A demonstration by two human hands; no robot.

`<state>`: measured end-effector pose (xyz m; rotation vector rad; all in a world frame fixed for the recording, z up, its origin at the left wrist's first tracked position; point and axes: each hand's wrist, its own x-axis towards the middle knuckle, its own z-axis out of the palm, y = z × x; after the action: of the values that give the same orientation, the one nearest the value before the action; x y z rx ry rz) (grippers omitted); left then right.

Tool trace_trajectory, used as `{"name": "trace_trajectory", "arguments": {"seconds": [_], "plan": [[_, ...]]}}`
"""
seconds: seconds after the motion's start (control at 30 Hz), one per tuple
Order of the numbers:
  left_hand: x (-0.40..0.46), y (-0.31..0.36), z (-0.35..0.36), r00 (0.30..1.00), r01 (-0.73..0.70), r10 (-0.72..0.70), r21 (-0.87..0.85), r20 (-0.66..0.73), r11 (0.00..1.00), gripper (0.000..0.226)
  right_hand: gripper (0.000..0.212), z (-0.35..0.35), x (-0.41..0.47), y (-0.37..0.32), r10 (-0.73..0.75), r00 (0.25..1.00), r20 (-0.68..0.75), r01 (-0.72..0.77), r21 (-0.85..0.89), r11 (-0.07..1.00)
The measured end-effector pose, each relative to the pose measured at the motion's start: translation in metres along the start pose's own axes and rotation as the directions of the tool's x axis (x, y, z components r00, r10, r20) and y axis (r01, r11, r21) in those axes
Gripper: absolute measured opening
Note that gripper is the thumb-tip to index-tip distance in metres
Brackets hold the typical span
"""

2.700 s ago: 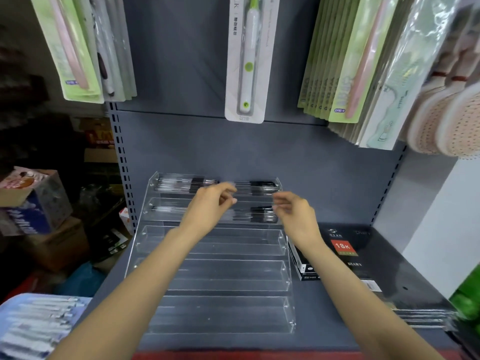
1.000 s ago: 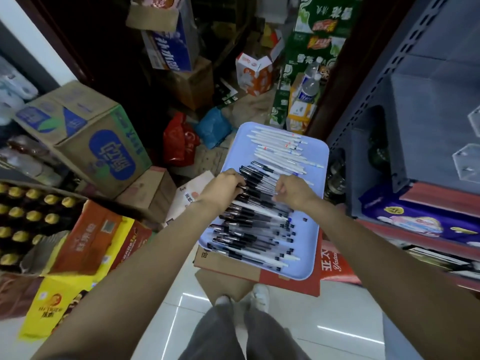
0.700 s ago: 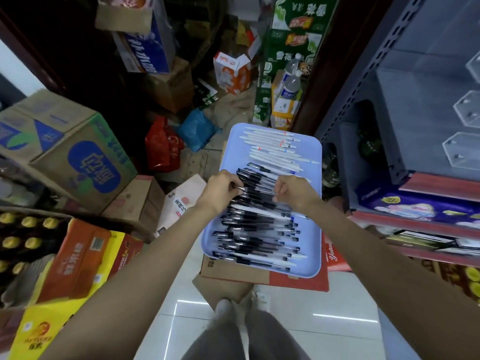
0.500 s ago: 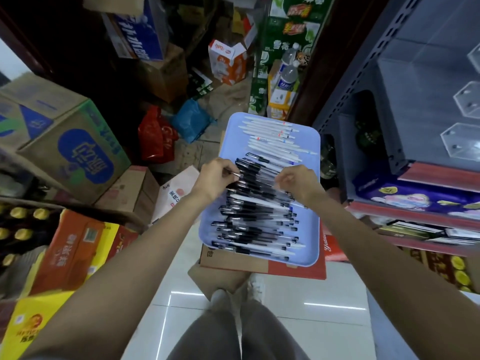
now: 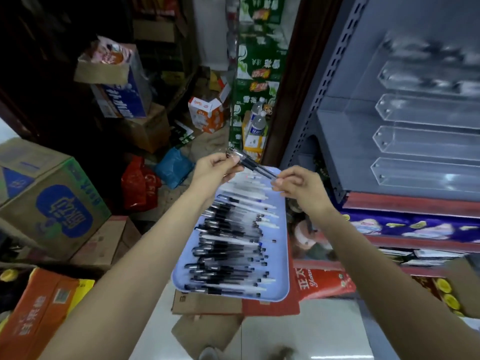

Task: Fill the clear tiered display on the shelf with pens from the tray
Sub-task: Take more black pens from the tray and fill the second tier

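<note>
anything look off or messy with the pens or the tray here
Mildly. The black pens lie in a loose, crisscrossed heap on the blue tray, not in neat rows. The tray sits on cardboard boxes, not a shelf. The left hand and right hand hold a small bunch of pens. Nothing looks spilled or broken.

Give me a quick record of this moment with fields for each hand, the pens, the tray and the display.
left hand: pinches one end of a small bundle of pens
right hand: pinches the other end
held pens: dark, raised above the tray
tray: light blue, many pens on it
display: clear tiers on the shelf, lower tiers look empty
</note>
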<state>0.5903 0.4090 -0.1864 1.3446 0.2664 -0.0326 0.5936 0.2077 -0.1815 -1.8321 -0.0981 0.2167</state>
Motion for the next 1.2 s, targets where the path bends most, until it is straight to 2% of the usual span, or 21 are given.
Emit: {"name": "trace_trajectory", "arguments": {"seconds": [0.13,0.27,0.33,0.4,0.47,0.57,0.63,0.73,0.83,0.97,1.03,1.1,1.2], "plan": [[0.002,0.027,0.067,0.995,-0.071,0.079,-0.137,0.059,0.988,0.012,0.008,-0.042,-0.006,-0.022,-0.032,0.996,-0.086,0.048,0.192,0.98],[-0.005,0.047,0.153,0.969,-0.172,0.178,-0.047,0.173,0.984,0.017,0.009,-0.097,-0.009,-0.043,-0.056,0.992,-0.117,0.087,0.276,0.957],[-0.007,0.055,0.193,0.956,-0.239,0.235,0.002,0.177,0.971,0.019,0.0,-0.134,-0.011,-0.05,-0.09,0.992,-0.094,0.104,0.158,0.982],[-0.004,0.062,0.229,0.938,-0.325,0.308,0.094,0.161,0.941,0.018,0.012,-0.178,-0.007,-0.056,-0.152,0.983,-0.107,0.149,-0.031,0.988],[0.003,0.07,0.259,0.898,-0.437,0.394,0.285,0.198,0.853,0.016,0.019,-0.222,0.0,-0.064,-0.217,0.967,-0.136,0.205,-0.101,0.974],[0.013,0.083,0.299,0.824,-0.566,0.431,0.568,0.368,0.598,0.017,0.028,-0.279,0.011,-0.079,-0.291,0.942,-0.169,0.281,-0.08,0.956],[0.018,0.094,0.323,0.812,-0.584,0.387,0.641,0.437,0.499,0.018,0.031,-0.308,0.019,-0.088,-0.324,0.937,-0.131,0.322,-0.035,0.946],[0.027,0.113,0.35,0.791,-0.608,0.36,0.696,0.494,0.381,0.02,0.023,-0.337,0.037,-0.096,-0.358,0.929,-0.092,0.36,0.008,0.933],[0.043,0.134,0.36,0.779,-0.605,0.411,0.741,0.474,0.291,0.021,0.015,-0.356,0.059,-0.103,-0.394,0.909,-0.138,0.402,0.032,0.915],[0.074,0.154,0.347,0.746,-0.489,0.575,0.863,0.336,0.13,0.028,0.008,-0.379,0.092,-0.106,-0.384,0.868,-0.315,0.427,0.08,0.901],[0.091,0.16,0.343,0.735,-0.453,0.612,0.883,0.292,0.124,0.026,0.007,-0.389,0.11,-0.108,-0.363,0.838,-0.406,0.419,0.053,0.907],[0.102,0.161,0.345,0.749,-0.479,0.579,0.867,0.322,0.138,0.029,0.007,-0.395,0.124,-0.111,-0.354,0.82,-0.449,0.399,0.007,0.917],[0.116,0.163,0.352,0.744,-0.529,0.546,0.838,0.384,0.131,0.041,0.009,-0.399,0.147,-0.111,-0.358,0.847,-0.393,0.342,-0.113,0.933]]}}
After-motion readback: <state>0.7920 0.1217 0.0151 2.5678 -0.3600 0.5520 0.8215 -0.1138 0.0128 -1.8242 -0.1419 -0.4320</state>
